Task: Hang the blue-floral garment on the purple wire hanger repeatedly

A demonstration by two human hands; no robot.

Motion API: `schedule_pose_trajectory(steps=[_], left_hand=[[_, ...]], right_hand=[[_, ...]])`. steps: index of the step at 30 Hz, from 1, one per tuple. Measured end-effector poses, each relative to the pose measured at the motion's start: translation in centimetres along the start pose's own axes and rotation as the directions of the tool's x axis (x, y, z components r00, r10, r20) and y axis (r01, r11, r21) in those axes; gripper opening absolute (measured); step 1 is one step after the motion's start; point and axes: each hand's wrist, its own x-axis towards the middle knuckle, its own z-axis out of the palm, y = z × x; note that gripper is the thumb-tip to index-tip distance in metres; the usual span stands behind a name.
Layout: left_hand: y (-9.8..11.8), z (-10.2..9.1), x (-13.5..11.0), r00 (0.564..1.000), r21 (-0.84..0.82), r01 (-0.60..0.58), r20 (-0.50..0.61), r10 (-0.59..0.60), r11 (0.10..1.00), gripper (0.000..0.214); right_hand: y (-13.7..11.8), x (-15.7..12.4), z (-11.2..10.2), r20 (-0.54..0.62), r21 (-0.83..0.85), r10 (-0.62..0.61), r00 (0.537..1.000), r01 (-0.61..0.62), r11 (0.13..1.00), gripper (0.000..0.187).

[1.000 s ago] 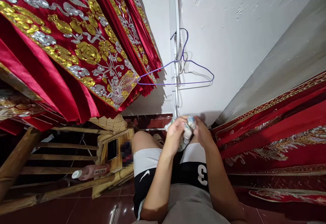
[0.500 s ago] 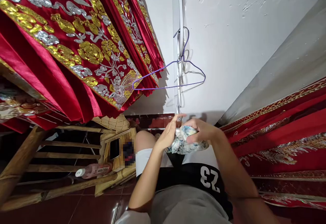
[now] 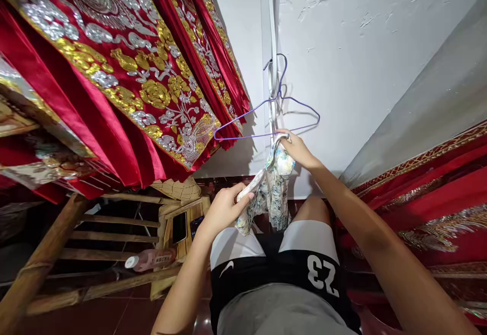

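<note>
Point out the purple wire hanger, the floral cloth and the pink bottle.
purple wire hanger (image 3: pixel 243 136), head view, on its bottom bar left of the wall strip.
floral cloth (image 3: pixel 274 189), head view, on the hanging middle between the hands.
pink bottle (image 3: pixel 154 259), head view, on its labelled body, lying on the bamboo frame.

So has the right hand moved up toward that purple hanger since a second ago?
Yes. The right hand has risen from lap level to the purple hanger on the wall, lifting the floral cloth.
</note>
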Motion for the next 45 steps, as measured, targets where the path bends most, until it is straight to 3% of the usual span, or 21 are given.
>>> schedule_pose_trajectory(steps=[3,6,9,13,16,20,24,27,31,36,39,42,43,45], left_hand=[[-0.9,-1.1,0.2,0.998,0.216,-0.030,0.060,0.017,0.976,0.047],[-2.4,-1.9,0.8,0.993,0.387,-0.018,0.113,-0.028,0.922,0.032],[-2.9,-3.1,2.1,0.996,0.441,0.062,0.024,-0.081,0.896,0.035],[-1.4,-5.2,5.0,0.957,0.306,0.203,-0.261,-0.123,0.930,0.039],[-0.5,-6.6,7.0,0.920,0.130,0.159,-0.379,-0.099,0.979,0.043],[-0.8,-7.4,7.2,0.910,0.027,0.079,-0.411,-0.061,0.997,0.047],[-1.2,-7.3,4.6,0.927,0.050,0.165,-0.350,-0.137,0.985,0.044],[-1.0,-7.5,3.0,0.926,-0.004,0.134,-0.357,-0.126,0.991,0.041],[-0.1,-8.5,3.9,0.892,-0.036,0.104,-0.438,-0.109,0.994,0.036],[3.5,-8.6,8.0,0.921,0.023,-0.084,-0.379,0.087,0.996,0.032],[5.6,-7.6,10.6,0.901,0.100,-0.234,-0.351,0.254,0.967,0.030],[5.8,-6.9,12.5,0.859,0.151,-0.331,-0.359,0.363,0.932,0.025],[5.4,-6.8,13.0,0.853,0.154,-0.350,-0.356,0.382,0.924,0.025],[4.3,-7.0,13.5,0.852,0.150,-0.359,-0.350,0.389,0.921,0.027]], right_hand=[[0.8,-2.4,-0.5,-0.032,-0.074,0.009,0.999,-0.011,0.997,0.017],[-0.4,-5.1,-2.6,-0.081,-0.079,-0.035,0.996,0.029,0.996,0.015],[-2.7,-7.1,-4.9,-0.066,-0.081,-0.026,0.997,0.021,0.997,0.016],[-5.6,-8.5,-6.8,-0.058,-0.109,0.021,0.998,-0.027,0.994,0.018],[-6.5,-8.7,-7.2,-0.058,-0.125,0.041,0.997,-0.048,0.991,0.017],[-6.4,-8.6,-6.9,-0.050,-0.172,0.044,0.998,-0.052,0.984,0.017],[-5.6,-8.4,-6.2,-0.063,-0.216,0.073,0.995,-0.085,0.973,0.016],[-5.4,-8.6,-5.8,-0.057,-0.197,0.090,0.994,-0.099,0.975,0.013],[-5.9,-8.8,-5.8,-0.047,-0.104,0.071,0.996,-0.076,0.992,0.021],[-5.8,-9.3,-5.8,-0.002,-0.009,0.074,0.997,-0.074,0.997,0.024],[-5.4,-9.5,-5.7,0.055,0.006,-0.008,0.998,0.008,1.000,0.022],[-5.3,-9.7,-6.1,0.030,-0.090,-0.076,0.997,0.079,0.993,0.011],[-5.4,-9.8,-6.3,0.003,-0.130,-0.087,0.996,0.087,0.988,0.014],[-5.7,-10.1,-7.1,-0.105,-0.180,-0.086,0.991,0.066,0.981,0.038]])
